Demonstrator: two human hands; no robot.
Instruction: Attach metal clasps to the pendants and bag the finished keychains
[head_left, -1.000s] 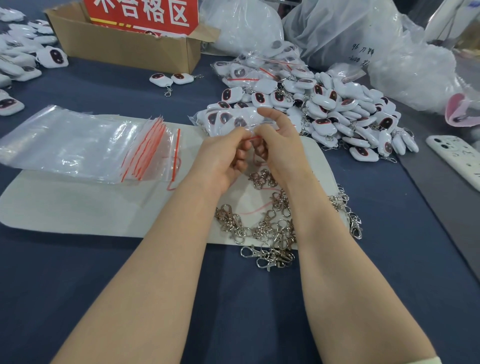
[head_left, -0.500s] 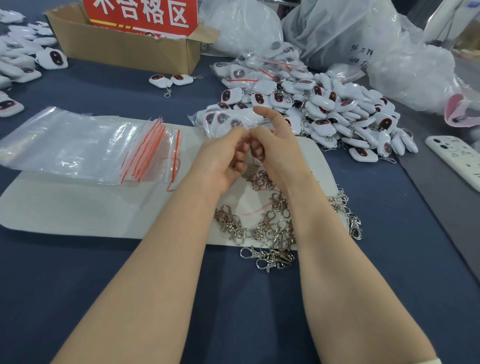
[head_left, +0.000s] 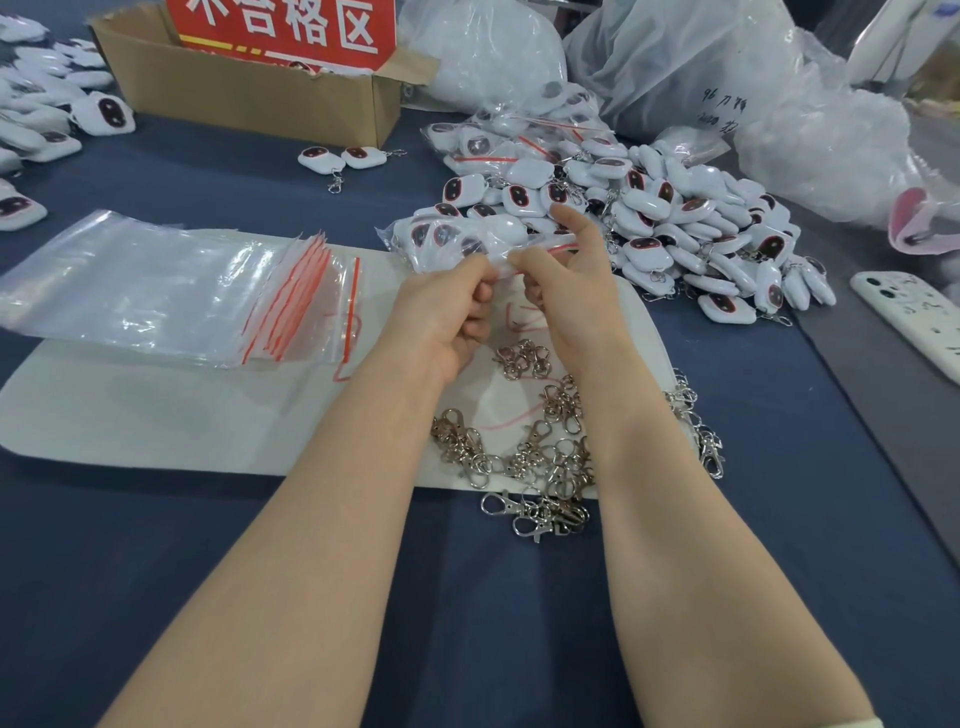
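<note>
Now | left hand (head_left: 448, 314) and right hand (head_left: 569, 291) together, pinching filled bag (head_left: 452, 236) at zip edge | clasps (head_left: 519, 457) spill past mat (head_left: 156, 415) front edge

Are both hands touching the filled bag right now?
Touching. The head view shows the left hand and right hand each pinching the filled bag along its red zip strip.

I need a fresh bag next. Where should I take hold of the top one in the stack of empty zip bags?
Pinch its red-striped zip edge, coming from the right. The stack of empty zip bags lies flat with those edges fanned out on its right side, so each offers a separate lip.
</note>
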